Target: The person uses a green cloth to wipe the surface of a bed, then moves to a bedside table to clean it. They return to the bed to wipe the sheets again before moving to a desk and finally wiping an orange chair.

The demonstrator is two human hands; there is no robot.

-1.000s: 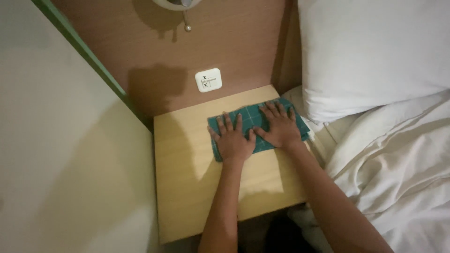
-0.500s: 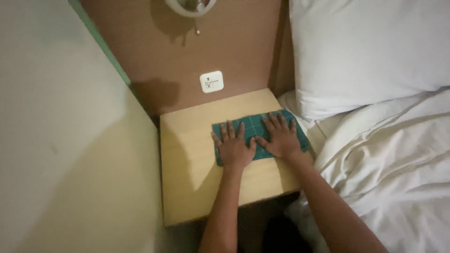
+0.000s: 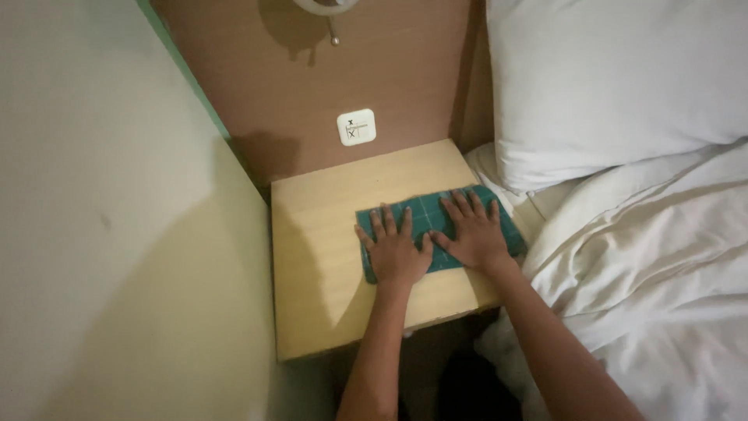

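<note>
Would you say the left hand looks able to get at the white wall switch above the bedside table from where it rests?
Probably yes: the left hand lies flat on the green cloth, and only bare tabletop separates it from the switch.

I am in a bedroom, the plain kind a small hotel or guest room has. To my right lies a bed (image 3: 662, 257) with rumpled white sheets and a big white pillow (image 3: 608, 78). A small light-wood bedside desk (image 3: 327, 257) sits in the corner against a brown wooden panel (image 3: 389, 70) with a white wall switch (image 3: 356, 127).
</note>
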